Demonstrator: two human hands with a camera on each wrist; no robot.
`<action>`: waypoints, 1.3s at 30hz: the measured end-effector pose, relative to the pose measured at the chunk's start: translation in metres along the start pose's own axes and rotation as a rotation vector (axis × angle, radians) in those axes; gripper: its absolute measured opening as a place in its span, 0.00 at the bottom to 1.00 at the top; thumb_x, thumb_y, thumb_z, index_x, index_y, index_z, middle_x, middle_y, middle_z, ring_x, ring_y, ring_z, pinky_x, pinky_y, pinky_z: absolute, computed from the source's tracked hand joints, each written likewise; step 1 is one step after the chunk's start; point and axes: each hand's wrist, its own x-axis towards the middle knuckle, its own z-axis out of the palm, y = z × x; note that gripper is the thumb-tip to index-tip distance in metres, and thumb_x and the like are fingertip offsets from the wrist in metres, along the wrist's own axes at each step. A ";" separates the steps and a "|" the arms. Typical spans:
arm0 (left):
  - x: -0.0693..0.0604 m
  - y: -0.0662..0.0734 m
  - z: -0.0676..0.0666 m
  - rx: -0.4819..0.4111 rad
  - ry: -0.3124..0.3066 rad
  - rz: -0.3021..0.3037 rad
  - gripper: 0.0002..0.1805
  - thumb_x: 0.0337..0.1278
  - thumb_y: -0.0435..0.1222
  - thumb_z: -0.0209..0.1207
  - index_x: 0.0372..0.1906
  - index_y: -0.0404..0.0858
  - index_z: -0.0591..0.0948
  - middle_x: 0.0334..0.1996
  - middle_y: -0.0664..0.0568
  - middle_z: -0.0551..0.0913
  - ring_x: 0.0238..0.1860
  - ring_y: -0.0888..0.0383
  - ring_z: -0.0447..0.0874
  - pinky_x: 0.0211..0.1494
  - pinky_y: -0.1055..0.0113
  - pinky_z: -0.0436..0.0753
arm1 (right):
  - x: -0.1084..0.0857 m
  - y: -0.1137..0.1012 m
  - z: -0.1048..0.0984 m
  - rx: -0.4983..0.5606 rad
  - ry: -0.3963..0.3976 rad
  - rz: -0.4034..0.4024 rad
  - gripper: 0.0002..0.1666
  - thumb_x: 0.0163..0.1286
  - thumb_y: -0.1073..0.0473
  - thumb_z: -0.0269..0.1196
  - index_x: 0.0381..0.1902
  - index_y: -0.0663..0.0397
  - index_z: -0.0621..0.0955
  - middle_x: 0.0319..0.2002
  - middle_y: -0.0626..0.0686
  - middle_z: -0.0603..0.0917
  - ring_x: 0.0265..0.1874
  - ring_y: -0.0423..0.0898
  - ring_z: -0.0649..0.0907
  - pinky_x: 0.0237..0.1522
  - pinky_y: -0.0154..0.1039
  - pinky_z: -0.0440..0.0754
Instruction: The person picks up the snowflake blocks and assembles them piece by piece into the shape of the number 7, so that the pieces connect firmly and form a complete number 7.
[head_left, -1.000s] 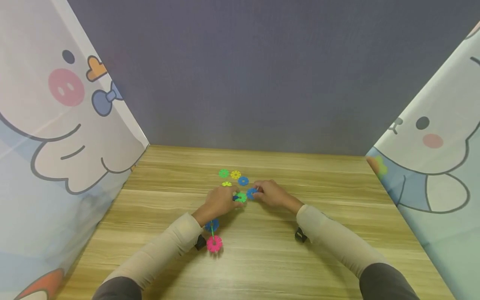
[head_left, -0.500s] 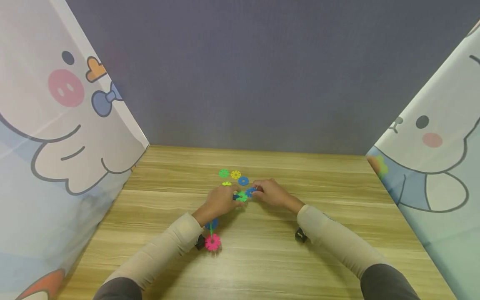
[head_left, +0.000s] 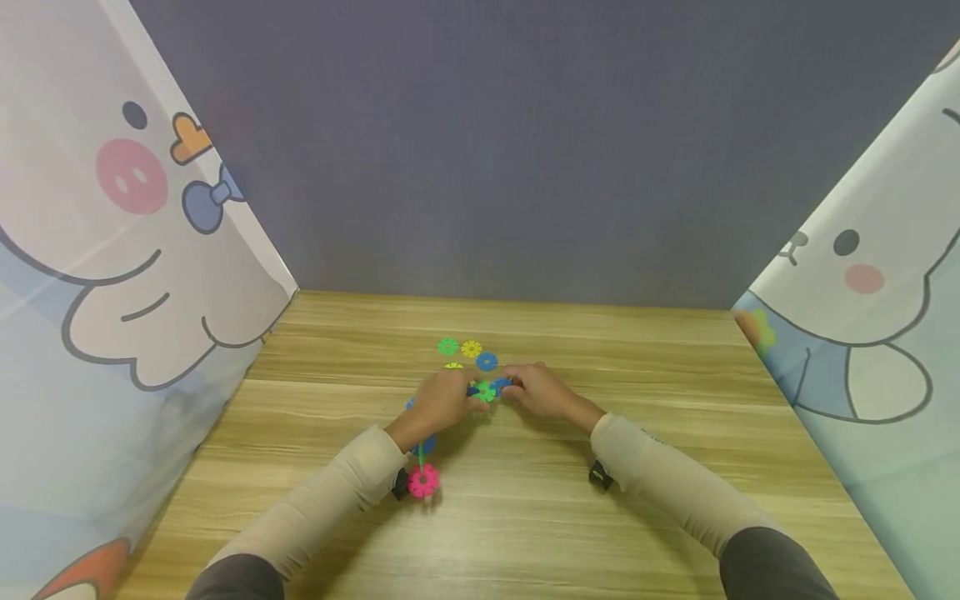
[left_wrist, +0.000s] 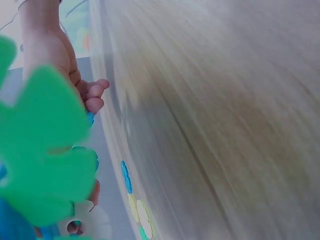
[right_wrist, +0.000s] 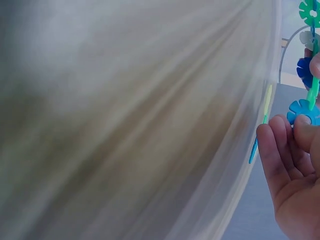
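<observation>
My left hand (head_left: 441, 402) pinches a dark blue snowflake disc (right_wrist: 303, 70) in a chain of slotted plastic discs. A bright green disc (head_left: 485, 392) sticks out from it toward the right. The right hand (head_left: 543, 390) pinches a light blue snowflake disc (right_wrist: 299, 111) between thumb and fingers, and that disc meets the green disc's edge; I cannot tell how deep the slots sit. The chain trails under my left forearm, with a blue disc (head_left: 423, 445) and a pink disc (head_left: 423, 481) at its near end. Part of it is hidden by the left hand.
Loose discs lie on the wooden table (head_left: 570, 517) beyond the hands: green (head_left: 447, 347), yellow (head_left: 472, 349), blue (head_left: 487, 362) and a partly hidden yellow-green one (head_left: 453, 366). A grey panel (head_left: 517, 167) stands at the back, with printed cartoon panels on both sides.
The right hand's blue disc has moved slightly left and tilted against the green disc. The chain's pink end has shifted a little up and left. The loose discs have stayed put.
</observation>
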 end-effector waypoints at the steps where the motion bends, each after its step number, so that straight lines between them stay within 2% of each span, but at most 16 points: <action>1: 0.000 0.000 0.000 -0.004 0.005 0.003 0.32 0.50 0.51 0.73 0.59 0.39 0.84 0.18 0.58 0.76 0.16 0.66 0.65 0.15 0.78 0.62 | 0.000 0.000 0.000 0.009 0.002 -0.002 0.03 0.75 0.61 0.63 0.40 0.51 0.84 0.25 0.45 0.87 0.22 0.33 0.80 0.32 0.36 0.85; 5: 0.001 0.000 0.000 -0.006 0.012 0.013 0.32 0.49 0.50 0.73 0.58 0.39 0.84 0.18 0.59 0.75 0.16 0.66 0.65 0.15 0.78 0.62 | 0.001 -0.002 0.000 -0.003 0.021 -0.012 0.02 0.73 0.62 0.64 0.40 0.53 0.84 0.24 0.47 0.86 0.21 0.34 0.79 0.27 0.27 0.80; 10: 0.000 0.001 0.001 0.000 0.025 0.034 0.31 0.48 0.49 0.73 0.57 0.37 0.84 0.19 0.56 0.79 0.16 0.66 0.65 0.17 0.78 0.64 | 0.002 -0.006 0.001 -0.059 0.044 -0.043 0.03 0.72 0.62 0.65 0.36 0.55 0.84 0.23 0.46 0.84 0.20 0.34 0.75 0.27 0.27 0.77; 14: 0.000 0.002 0.001 -0.007 0.032 0.034 0.30 0.48 0.48 0.73 0.56 0.37 0.85 0.30 0.51 0.88 0.18 0.65 0.69 0.18 0.77 0.69 | 0.003 -0.006 0.004 -0.077 0.049 -0.046 0.04 0.72 0.60 0.65 0.37 0.54 0.84 0.24 0.47 0.83 0.20 0.33 0.72 0.27 0.27 0.76; 16: 0.000 0.002 0.001 -0.018 0.025 0.021 0.30 0.49 0.48 0.73 0.56 0.37 0.85 0.39 0.49 0.90 0.21 0.64 0.72 0.21 0.76 0.73 | 0.004 -0.008 0.004 -0.085 0.051 -0.046 0.03 0.72 0.60 0.66 0.39 0.53 0.85 0.24 0.46 0.84 0.20 0.33 0.72 0.29 0.27 0.76; 19: 0.001 0.003 0.000 -0.043 0.012 0.004 0.30 0.50 0.47 0.73 0.57 0.36 0.84 0.47 0.46 0.90 0.25 0.62 0.77 0.27 0.72 0.79 | 0.005 -0.009 0.004 -0.089 0.062 -0.046 0.05 0.71 0.62 0.66 0.43 0.53 0.86 0.25 0.46 0.84 0.20 0.34 0.72 0.29 0.27 0.77; 24: 0.002 0.003 0.000 -0.066 0.005 -0.010 0.30 0.51 0.46 0.73 0.58 0.36 0.84 0.54 0.45 0.88 0.37 0.57 0.86 0.39 0.65 0.88 | 0.007 -0.007 0.007 -0.082 0.090 -0.046 0.02 0.71 0.64 0.66 0.39 0.55 0.86 0.24 0.45 0.82 0.20 0.34 0.72 0.27 0.27 0.76; 26: 0.002 0.003 -0.001 -0.060 0.005 -0.012 0.30 0.50 0.46 0.72 0.58 0.36 0.84 0.54 0.45 0.88 0.38 0.57 0.87 0.41 0.65 0.89 | 0.008 -0.007 0.008 -0.076 0.100 -0.045 0.02 0.70 0.64 0.66 0.37 0.55 0.85 0.25 0.46 0.83 0.20 0.34 0.73 0.28 0.28 0.77; 28: 0.002 0.003 -0.001 -0.055 0.004 -0.013 0.30 0.50 0.47 0.72 0.58 0.36 0.84 0.51 0.45 0.89 0.36 0.58 0.86 0.38 0.66 0.87 | 0.008 -0.007 0.009 -0.063 0.099 -0.047 0.02 0.70 0.64 0.67 0.39 0.55 0.86 0.27 0.47 0.85 0.21 0.34 0.75 0.30 0.28 0.79; 33: -0.001 0.000 -0.002 -0.043 -0.023 -0.004 0.30 0.50 0.47 0.72 0.57 0.36 0.84 0.38 0.47 0.90 0.25 0.61 0.78 0.26 0.73 0.80 | 0.008 -0.005 0.008 -0.049 0.035 -0.058 0.03 0.72 0.60 0.66 0.39 0.53 0.85 0.27 0.45 0.84 0.22 0.34 0.74 0.30 0.28 0.78; 39: -0.002 -0.001 -0.004 -0.043 -0.042 0.033 0.30 0.51 0.47 0.72 0.57 0.34 0.84 0.39 0.45 0.91 0.24 0.63 0.80 0.27 0.75 0.82 | 0.006 0.000 -0.001 0.006 -0.071 -0.066 0.03 0.75 0.60 0.63 0.39 0.52 0.83 0.25 0.46 0.82 0.22 0.34 0.73 0.29 0.29 0.75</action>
